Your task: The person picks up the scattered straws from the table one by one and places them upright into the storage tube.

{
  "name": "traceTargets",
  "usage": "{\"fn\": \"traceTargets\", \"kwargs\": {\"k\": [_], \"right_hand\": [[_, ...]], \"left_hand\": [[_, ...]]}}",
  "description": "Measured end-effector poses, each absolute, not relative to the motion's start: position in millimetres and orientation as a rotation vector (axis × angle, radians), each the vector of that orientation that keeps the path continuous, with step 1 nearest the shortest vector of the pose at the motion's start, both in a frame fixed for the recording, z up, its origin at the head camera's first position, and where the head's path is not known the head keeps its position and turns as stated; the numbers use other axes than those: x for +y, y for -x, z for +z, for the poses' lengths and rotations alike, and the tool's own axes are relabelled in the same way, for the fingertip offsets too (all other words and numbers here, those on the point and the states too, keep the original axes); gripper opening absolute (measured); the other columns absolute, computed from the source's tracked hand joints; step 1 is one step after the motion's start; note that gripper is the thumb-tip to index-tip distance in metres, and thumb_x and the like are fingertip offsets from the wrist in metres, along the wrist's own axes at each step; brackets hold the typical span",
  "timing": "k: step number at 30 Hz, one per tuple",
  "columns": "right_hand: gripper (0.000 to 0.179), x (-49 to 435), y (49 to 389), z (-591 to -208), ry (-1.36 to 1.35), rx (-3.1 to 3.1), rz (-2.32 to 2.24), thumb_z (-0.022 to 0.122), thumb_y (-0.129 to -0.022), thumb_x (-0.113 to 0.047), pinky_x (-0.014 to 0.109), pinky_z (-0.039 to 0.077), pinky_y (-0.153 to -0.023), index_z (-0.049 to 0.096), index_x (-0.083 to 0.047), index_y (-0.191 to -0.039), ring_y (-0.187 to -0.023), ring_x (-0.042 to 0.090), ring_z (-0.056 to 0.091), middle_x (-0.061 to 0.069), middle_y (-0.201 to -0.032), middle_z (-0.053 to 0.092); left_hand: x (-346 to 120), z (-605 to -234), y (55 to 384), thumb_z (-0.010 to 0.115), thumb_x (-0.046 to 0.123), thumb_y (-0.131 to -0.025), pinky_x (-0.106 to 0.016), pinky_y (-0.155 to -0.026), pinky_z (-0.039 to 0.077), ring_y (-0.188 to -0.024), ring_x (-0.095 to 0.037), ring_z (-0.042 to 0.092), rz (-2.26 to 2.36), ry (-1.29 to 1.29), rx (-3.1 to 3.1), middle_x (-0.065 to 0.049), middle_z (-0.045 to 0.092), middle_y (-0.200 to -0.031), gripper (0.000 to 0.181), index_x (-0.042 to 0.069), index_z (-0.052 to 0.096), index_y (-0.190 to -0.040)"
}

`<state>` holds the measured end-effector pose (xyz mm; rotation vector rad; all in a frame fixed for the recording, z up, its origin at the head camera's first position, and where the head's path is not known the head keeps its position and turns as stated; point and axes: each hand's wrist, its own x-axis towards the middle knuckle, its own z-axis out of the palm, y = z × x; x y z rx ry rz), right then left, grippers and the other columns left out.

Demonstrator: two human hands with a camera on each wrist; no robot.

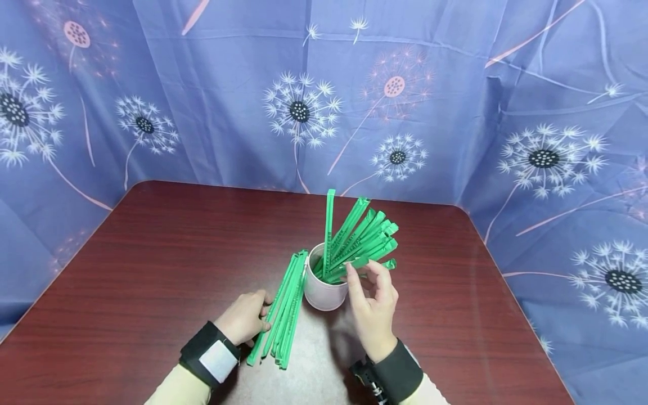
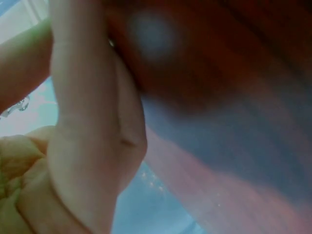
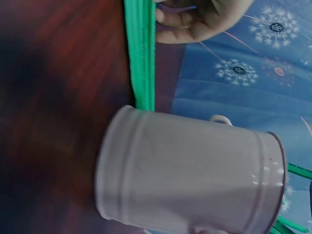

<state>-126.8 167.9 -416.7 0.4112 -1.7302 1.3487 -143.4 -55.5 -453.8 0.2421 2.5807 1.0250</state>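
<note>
Long, thin green wrapped sticks, like paper-wrapped straws, appear in two groups. One row of straws (image 1: 287, 315) lies on the table, with its far end beside a pale cup (image 1: 325, 297). Several more straws (image 1: 358, 239) stand in that cup, most leaning right and one nearly upright. My left hand (image 1: 245, 318) rests at the row's left side, its fingertips touching the outer straw. Over the cup's right rim, my right hand (image 1: 374, 309) pinches a green straw between thumb and forefinger. In the left wrist view, my left fingers (image 2: 85, 117) fill the near side, and the straws are hidden.
The dark red wooden table (image 1: 167, 253) has rounded far corners. Behind it and along its right side hangs a blue cloth (image 1: 228, 107) printed with dandelions. A small loop handle (image 3: 222, 119) sticks out from the cup's side.
</note>
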Motion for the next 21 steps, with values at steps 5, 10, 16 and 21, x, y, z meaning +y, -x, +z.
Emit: {"fn": "traceTargets", "kwargs": {"k": [5,10,16,21], "right_hand": [[0.019,167,126,-424,-0.395,-1.802,1.285,0.066,-0.083,0.015,0.018,0.057,-0.066,0.058,0.007,-0.099,-0.068,0.012,0.068,0.019,-0.077,0.068],[0.018,168,127,-428,-0.342,-1.875,1.274,0.066,-0.084,0.014,0.018,0.057,-0.065,0.057,0.005,-0.097,-0.062,0.02,0.069,0.016,-0.075,0.069],[0.016,171,130,-433,-0.314,-1.909,1.247,0.068,-0.084,0.011,0.018,0.057,-0.062,0.058,0.003,-0.092,-0.06,0.019,0.069,0.012,-0.074,0.071],[0.014,172,132,-435,-0.27,-1.922,1.296,0.07,-0.084,0.008,0.016,0.055,-0.06,0.058,0.004,-0.09,-0.059,0.012,0.068,0.014,-0.071,0.07]], "left_hand": [[-56,-454,144,0.076,-0.005,-0.081,-0.029,-0.04,0.051,-0.06,-0.018,0.056,1.029,-0.254,2.579,-0.007,0.05,-0.083,0.037,-0.003,0.059,-0.114],[-56,-455,144,0.076,-0.004,-0.081,-0.029,-0.04,0.05,-0.06,-0.017,0.056,1.019,-0.264,2.591,-0.007,0.051,-0.083,0.036,-0.002,0.06,-0.113],[-56,-455,142,0.074,-0.004,-0.082,-0.027,-0.039,0.049,-0.062,-0.017,0.057,1.007,-0.277,2.62,-0.007,0.053,-0.083,0.032,-0.003,0.061,-0.111],[-55,-456,137,0.069,-0.004,-0.083,-0.026,-0.036,0.046,-0.055,-0.016,0.056,0.962,-0.3,2.698,-0.007,0.057,-0.08,0.025,-0.005,0.063,-0.108]]}}
